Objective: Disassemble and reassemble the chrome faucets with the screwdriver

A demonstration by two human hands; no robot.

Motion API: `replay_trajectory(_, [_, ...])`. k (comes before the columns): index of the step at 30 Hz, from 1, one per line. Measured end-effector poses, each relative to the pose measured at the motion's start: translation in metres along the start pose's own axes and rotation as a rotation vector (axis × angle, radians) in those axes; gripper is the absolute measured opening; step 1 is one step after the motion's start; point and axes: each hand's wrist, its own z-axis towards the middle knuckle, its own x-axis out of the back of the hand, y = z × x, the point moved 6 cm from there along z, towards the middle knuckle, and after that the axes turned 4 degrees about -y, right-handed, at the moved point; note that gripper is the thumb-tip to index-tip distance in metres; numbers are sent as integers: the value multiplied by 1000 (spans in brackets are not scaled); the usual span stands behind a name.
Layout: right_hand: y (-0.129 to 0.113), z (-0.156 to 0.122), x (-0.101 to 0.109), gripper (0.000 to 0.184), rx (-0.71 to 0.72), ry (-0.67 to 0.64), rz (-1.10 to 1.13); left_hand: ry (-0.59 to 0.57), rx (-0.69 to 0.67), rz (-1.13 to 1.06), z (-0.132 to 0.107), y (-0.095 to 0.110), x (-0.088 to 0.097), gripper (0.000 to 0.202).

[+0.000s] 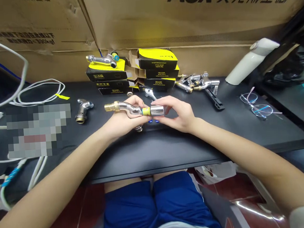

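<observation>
My left hand (122, 122) is wrapped round the chrome body of a faucet (128, 107), whose brass threaded end points left. From the faucet's right end shows a yellow and blue cartridge (146, 111). Between the fingers and thumb of my right hand (180, 112) is a chrome sleeve (157, 110), lined up with the cartridge at its right side. Whether the sleeve touches or overlaps the cartridge I cannot tell. Just beyond my hands lies a chrome handle (149, 92), with a small ring (129, 94) to its left.
Stacked black and yellow boxes (159, 63) stand at the back, a chrome faucet (102, 59) on top. More faucet parts (199, 82) lie to their right. A chrome fitting (83, 110), white cables (40, 94), glasses (262, 110), a black tool (215, 99) and a leaning white bottle (249, 62) surround my hands.
</observation>
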Motion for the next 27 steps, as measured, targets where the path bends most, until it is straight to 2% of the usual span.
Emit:
replay_trajectory(3, [0,1,-2,34,-3,-34,23,-55,51,4,-3,-1,-5,32])
replay_trajectory(8, [-4,5,0,33,10,-59,76,-146,74,-180,0,-7,-12,24])
replay_trajectory(12, [0,5,2,30,-83,-3,174,-191,121,-276,-1,-10,-16,18])
replay_trajectory(14, [2,4,1,32,-129,6,244,-175,103,-239,-2,-9,-13,18])
replay_trajectory(17, [1,5,-1,35,-123,-12,279,-116,45,-50,-2,-8,-8,29])
replay_trajectory(20, [-2,6,-1,40,-97,-18,264,-103,85,75,-2,-12,-6,51])
replay_trajectory(22, [-2,6,-1,43,-116,-24,286,-128,116,61,-2,-12,-9,57])
replay_trajectory(27, [0,5,1,42,-230,2,314,-169,32,-107,-4,0,-14,38])
